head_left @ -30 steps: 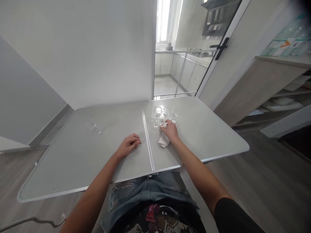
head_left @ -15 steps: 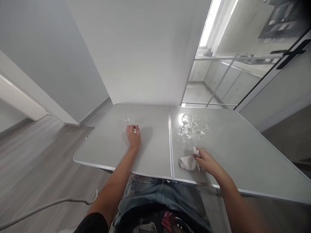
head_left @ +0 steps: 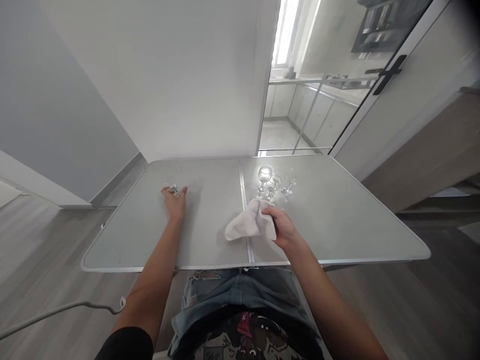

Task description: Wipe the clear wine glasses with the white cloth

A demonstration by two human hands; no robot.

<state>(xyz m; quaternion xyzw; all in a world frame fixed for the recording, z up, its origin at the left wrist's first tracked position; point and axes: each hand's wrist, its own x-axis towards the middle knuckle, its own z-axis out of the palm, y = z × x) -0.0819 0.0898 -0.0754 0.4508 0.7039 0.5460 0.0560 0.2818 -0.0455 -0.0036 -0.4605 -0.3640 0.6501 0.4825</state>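
On the left half of the grey folding table (head_left: pixel 210 220), my left hand (head_left: pixel 175 204) has its thumb and fingers spread around a small clear glass (head_left: pixel 174 189). The glass is faint against the tabletop, and whether the fingers touch it is hard to see. My right hand (head_left: pixel 282 227) grips a white cloth (head_left: pixel 249 221), which hangs to the left across the table's centre seam. Just beyond the cloth stand several clear stemmed glasses, among them a round-bowled wine glass (head_left: pixel 264 175) and another stemmed glass (head_left: pixel 287 190).
A white wall (head_left: pixel 187 100) rises along the table's far edge. At the back right is a glass-paned door with a black handle (head_left: pixel 390 75), a kitchen visible through it. A pale cable (head_left: pixel 75 305) extends over the floor at lower left.
My left hand has moved forward and opened around the small glass. My right hand has lifted the cloth and brought it left and forward, near the stemmed glasses. The view has shifted right.
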